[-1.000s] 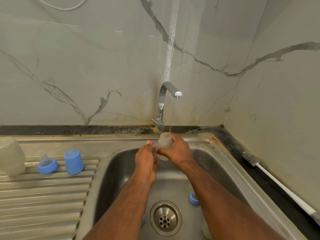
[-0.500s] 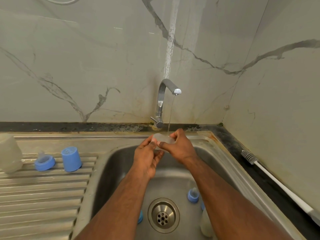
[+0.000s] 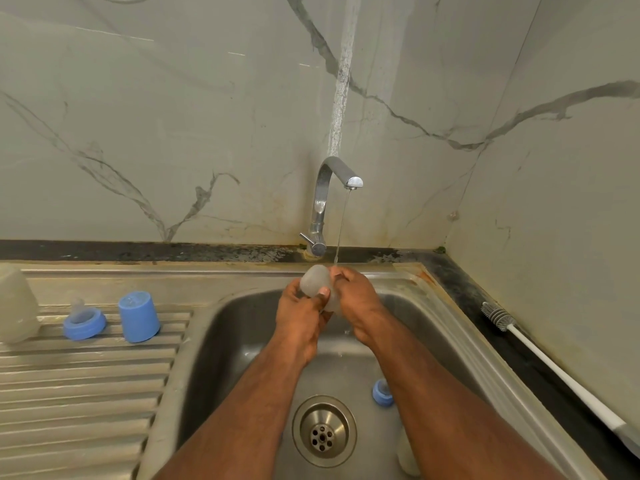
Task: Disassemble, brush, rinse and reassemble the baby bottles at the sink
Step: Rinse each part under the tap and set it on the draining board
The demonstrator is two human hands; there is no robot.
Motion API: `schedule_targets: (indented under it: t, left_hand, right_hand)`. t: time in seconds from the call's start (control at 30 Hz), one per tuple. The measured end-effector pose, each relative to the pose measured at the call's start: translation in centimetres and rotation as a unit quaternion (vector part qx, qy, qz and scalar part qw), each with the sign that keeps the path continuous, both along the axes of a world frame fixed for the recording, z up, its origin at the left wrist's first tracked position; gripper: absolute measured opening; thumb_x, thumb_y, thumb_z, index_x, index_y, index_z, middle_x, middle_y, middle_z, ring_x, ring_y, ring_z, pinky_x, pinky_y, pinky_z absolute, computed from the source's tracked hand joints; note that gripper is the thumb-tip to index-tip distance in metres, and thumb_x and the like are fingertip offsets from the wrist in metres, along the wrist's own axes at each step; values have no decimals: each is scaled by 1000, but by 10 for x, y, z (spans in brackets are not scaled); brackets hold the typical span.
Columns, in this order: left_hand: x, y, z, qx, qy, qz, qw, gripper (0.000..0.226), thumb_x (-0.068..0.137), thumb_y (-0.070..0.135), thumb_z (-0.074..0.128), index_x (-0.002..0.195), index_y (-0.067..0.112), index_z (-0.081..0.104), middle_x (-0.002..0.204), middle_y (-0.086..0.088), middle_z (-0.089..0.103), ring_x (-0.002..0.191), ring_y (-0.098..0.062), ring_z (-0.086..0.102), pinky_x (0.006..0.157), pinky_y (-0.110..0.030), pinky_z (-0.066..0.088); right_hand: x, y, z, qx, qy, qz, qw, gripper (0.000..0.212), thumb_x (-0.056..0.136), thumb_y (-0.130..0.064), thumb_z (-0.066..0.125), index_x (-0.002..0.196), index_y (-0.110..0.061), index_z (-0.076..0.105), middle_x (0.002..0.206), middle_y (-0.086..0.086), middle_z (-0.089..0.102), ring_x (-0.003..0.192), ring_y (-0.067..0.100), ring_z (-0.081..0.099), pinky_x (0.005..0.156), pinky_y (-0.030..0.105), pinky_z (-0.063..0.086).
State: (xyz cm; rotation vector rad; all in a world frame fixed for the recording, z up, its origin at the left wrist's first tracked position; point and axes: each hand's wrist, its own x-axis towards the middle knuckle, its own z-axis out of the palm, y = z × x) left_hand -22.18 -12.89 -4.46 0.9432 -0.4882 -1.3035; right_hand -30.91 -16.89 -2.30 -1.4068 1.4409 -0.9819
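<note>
Since the frame a second ago the frosted bottle body (image 3: 317, 284) has been turned from upright under the stream to lying tilted across both hands, its rounded end up and to the left.

Grip: the left hand (image 3: 303, 320) wraps the body from below, thumb pressed across its near face. The right hand (image 3: 356, 299) closes round the other end, fingers curled over it. Whether the open mouth faces the right palm cannot be told. Both hands hold the one piece; neither is free.

Position relative to the tap (image 3: 332, 202): the bottle body sits directly below the spout, above the back of the sink (image 3: 433, 327). The thin water stream (image 3: 341, 230) lands at the knuckles of the right hand, just beside the body rather than plainly into it.

Step in hand, as judged: rinsing the bottle body, with brushing apparently done, since the bottle brush (image 3: 498, 318) lies on the counter well to the right of the tap.

Further out: a blue collar with teat (image 3: 382, 393) lies in the basin, forward and right of the tap, beside the drain (image 3: 323, 431). On the drainboard left of the tap stand a blue cap (image 3: 138, 317), a second blue collar with teat (image 3: 84, 322) and another frosted bottle (image 3: 15, 303).

Next move, as judged: bring the mouth under the stream, tip the water out, then set the body on the drainboard or fetch the collar from the basin. The wet plastic calls for a firm hold.
</note>
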Motion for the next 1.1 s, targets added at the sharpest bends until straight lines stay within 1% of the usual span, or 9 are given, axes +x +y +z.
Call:
schedule_targets:
  t: [0.13, 0.27, 0.4, 0.5, 0.7, 0.83, 0.93, 1.0, 1.1]
  left_hand:
    - [1, 1, -3, 1, -78, -13, 997, 32, 95, -1, 65, 114, 24, 66, 115, -9, 71, 107, -26, 70, 91, -46, 60]
    - [3, 1, -9, -19, -145, -36, 989, 68, 93, -3, 66, 152, 24, 44, 132, -3, 67, 115, -18, 66, 94, -37, 59]
    - [3, -2, -10, -43, -189, -30, 980, 74, 89, -12, 66, 152, 22, 44, 135, -6, 66, 113, -13, 67, 77, -18, 59]
    - [6, -6, -13, -44, -204, -30, 978, 69, 87, -11, 70, 148, 16, 51, 130, -5, 69, 114, -15, 68, 79, -19, 59]
    - [9, -8, -10, -45, -220, -29, 974, 68, 86, -16, 67, 144, 18, 56, 131, -2, 67, 109, -13, 68, 72, -15, 57]
    - [11, -9, -16, 12, -271, -3, 962, 47, 94, 1, 66, 135, 22, 62, 112, -2, 74, 96, -15, 71, 79, -29, 60]
    - [10, -6, -12, 32, -173, 6, 984, 24, 101, 5, 56, 121, 11, 68, 99, -15, 75, 84, -25, 69, 77, -36, 61]
    - [9, -3, -7, 35, -88, -9, 996, 21, 106, 9, 50, 116, 8, 68, 105, -19, 75, 94, -30, 73, 74, -34, 63]
    - [10, -3, -7, 30, -45, -19, 998, 21, 107, 16, 50, 117, 11, 68, 104, -15, 77, 99, -31, 75, 84, -43, 63]
  right_hand:
    - [-14, 2, -7, -19, -11, 46, 999, 34, 108, -24, 40, 139, -30, 54, 136, 0, 54, 115, 23, 56, 93, 43, 56]
    - [-26, 4, -11, 13, -2, 83, 996, 45, 106, -26, 46, 150, -33, 41, 143, 2, 52, 118, 21, 57, 98, 45, 54]
    - [-25, 9, -5, -29, 32, 55, 998, 50, 90, -39, 71, 135, -27, 50, 123, 0, 61, 106, 15, 62, 92, 40, 57]
    - [-22, 9, 1, -54, 32, 61, 996, 58, 81, -34, 82, 129, -26, 52, 113, -6, 60, 99, 9, 60, 88, 34, 57]
    - [-18, 8, 11, -119, 140, 55, 982, 69, 69, -33, 89, 129, -28, 54, 112, -8, 60, 98, 12, 59, 73, 22, 49]
    - [-16, 10, 12, -149, 113, -35, 982, 68, 72, -29, 86, 127, -27, 47, 113, -6, 54, 101, 16, 56, 80, 28, 48]
    - [-15, 16, 6, -128, 101, -29, 986, 70, 70, -23, 87, 121, -25, 38, 108, -5, 50, 98, 15, 55, 74, 24, 46]
    - [-14, 19, 2, -94, 80, 3, 992, 67, 73, -23, 86, 119, -23, 37, 99, -10, 49, 87, 7, 54, 65, 19, 44]
    - [-14, 18, -3, -56, 50, 10, 997, 53, 79, -29, 83, 115, -19, 44, 99, -6, 55, 84, 5, 55, 65, 21, 45]
